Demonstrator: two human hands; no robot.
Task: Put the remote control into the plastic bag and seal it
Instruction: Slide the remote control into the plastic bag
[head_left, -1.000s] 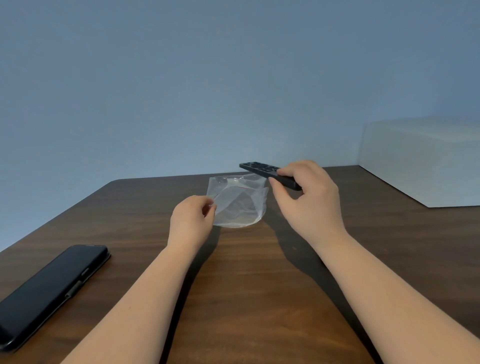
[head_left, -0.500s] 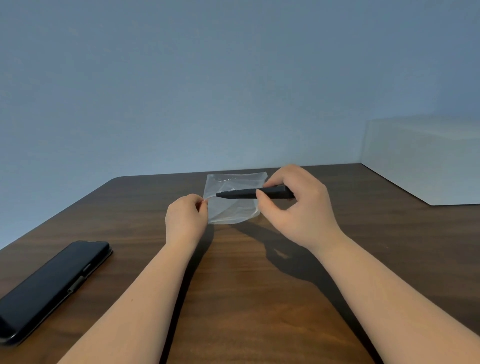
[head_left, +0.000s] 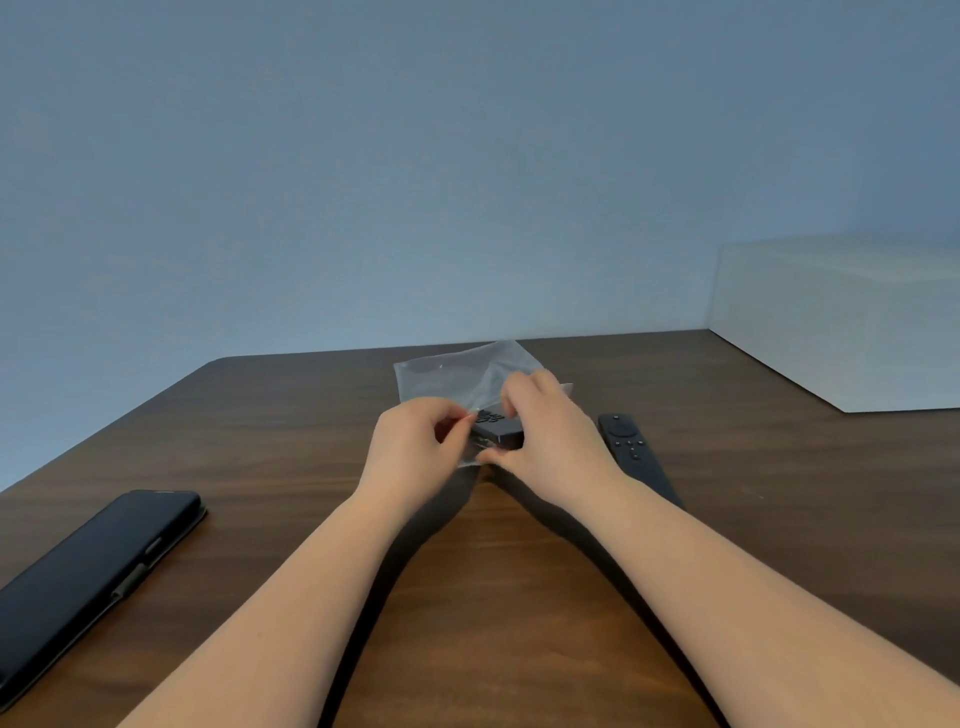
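My left hand (head_left: 415, 447) pinched the near lip of the plastic bag (head_left: 457, 376). My right hand (head_left: 545, 441), at its three o'clock, gripped the remote control (head_left: 496, 434). The remote lay part inside, its long axis toward eleven o'clock into the bag, whose mouth was unsealed.

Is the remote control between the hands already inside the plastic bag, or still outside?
Partly inside. The remote control shows through the plastic bag, whose near edge the left hand and right hand pinch.
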